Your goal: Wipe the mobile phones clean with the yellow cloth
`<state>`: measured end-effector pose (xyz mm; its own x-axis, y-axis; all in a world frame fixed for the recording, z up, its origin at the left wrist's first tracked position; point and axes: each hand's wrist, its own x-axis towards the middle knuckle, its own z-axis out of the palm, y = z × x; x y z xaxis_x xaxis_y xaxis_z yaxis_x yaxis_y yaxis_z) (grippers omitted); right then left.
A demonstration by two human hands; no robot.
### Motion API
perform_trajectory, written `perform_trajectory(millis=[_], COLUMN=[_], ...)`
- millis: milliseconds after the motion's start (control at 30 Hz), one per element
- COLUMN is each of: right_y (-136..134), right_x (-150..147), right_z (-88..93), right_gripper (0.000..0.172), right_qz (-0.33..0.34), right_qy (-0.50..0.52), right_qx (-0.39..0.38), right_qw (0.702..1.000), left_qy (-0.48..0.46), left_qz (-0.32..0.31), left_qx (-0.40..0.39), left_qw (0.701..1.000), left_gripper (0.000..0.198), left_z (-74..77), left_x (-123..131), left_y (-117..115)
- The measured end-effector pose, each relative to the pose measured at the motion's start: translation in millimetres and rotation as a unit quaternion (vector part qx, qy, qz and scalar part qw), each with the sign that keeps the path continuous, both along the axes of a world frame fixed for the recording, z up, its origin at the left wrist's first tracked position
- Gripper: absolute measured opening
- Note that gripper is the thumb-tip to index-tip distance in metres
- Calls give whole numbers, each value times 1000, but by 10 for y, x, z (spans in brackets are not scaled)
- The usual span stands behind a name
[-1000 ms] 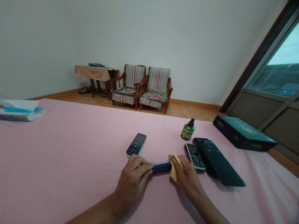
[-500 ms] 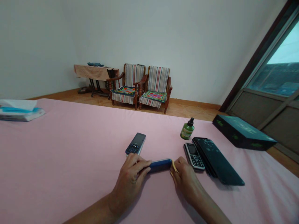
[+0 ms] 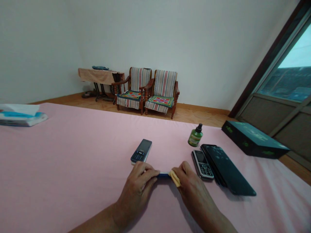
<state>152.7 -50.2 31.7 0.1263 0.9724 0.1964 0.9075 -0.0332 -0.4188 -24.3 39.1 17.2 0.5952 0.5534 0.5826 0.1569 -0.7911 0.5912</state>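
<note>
Between my hands is a slim blue mobile phone [image 3: 164, 175], turned nearly edge-on so that its face is hidden. My left hand [image 3: 137, 184] pinches its left end between thumb and fingers. My right hand [image 3: 191, 181] is closed on a folded yellow cloth [image 3: 175, 178], which presses against the phone's right end. Just beyond my left hand lies a keypad phone [image 3: 142, 151], screen up. Another keypad phone [image 3: 203, 165], black with a silver edge, lies to the right of my right hand, beside a dark flat case [image 3: 229, 170].
A green spray bottle [image 3: 195, 136] stands behind the phones. At the right edge of the pink cloth [image 3: 80, 155] sits a black box [image 3: 254, 139]. Far left lies a tissue pack [image 3: 24, 119]. Two wooden chairs [image 3: 161, 90] stand by the wall.
My right hand and the yellow cloth have moved left along the phone's edge. The phone has tilted, showing a thinner side. My left hand keeps its hold.
</note>
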Motion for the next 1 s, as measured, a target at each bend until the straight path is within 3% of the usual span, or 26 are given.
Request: perform_trajectory(millis=[133,233,400,600,700,800,900,1000], right_y=[-6,8,37,29,22,36,58,91], right_x=[59,164,266,153,106,138,214,244], right_z=[-2,-11,-29,-6,-23,-33,-17,16], right_gripper=[31,15,32,36,37,38,28,21], right_qz=[-20,-66,-116,-109,-70,-51,-94,-115], right_qy=[19,64,174,224,233,216,209,209], right_qx=[25,65,-2,-84,-106,-52,48,87], right_qw=[999,994,978,965,964,974,972,967], left_qy=[-16,-22,46,106,100,88,92,100], left_qz=[60,78,11,-25,-35,-51,-65,-95], left_qx=[-23,-38,-92,-94,-100,-97,-95,-107], left_qw=[998,996,995,990,989,990,989,985], left_gripper=[44,47,44,48,47,44,36,37], left_z=[-26,-69,-121,-82,-50,-16,37,90], left_x=[-12,-8,21,18,18,18,3,-23], left_y=[-20,-42,-53,-42,-40,-32,-38,-85])
